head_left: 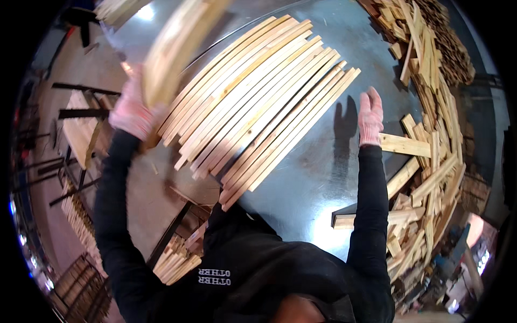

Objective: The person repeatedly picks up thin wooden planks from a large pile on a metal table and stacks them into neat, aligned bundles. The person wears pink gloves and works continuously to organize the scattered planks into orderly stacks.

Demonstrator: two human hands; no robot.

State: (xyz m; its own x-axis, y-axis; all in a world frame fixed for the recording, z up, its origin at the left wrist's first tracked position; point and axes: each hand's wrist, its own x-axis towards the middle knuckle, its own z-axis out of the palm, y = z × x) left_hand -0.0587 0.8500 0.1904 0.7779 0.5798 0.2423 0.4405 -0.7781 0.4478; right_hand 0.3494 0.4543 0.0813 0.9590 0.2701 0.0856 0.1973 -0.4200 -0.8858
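My left hand (132, 110), in a pinkish work glove, grips a thick wooden board (171, 51) near its lower end. Motion blurs the board, and its far end runs out past the top edge of the view. Just right of it, a row of long narrow wooden slats (253, 102) lies side by side on the metal table (301, 199), their ends uneven. My right hand (370, 117), also gloved, is raised above the table right of the slats. Its fingers stretch out with nothing in them, and its shadow falls on the metal.
A heap of loose wood offcuts (431, 177) runs along the table's right side, some pieces jutting toward my right forearm. Below the table's left edge stands a bin of short wood pieces (175, 264). Farther left, stacked boards (81, 132) rest on a dark metal rack.
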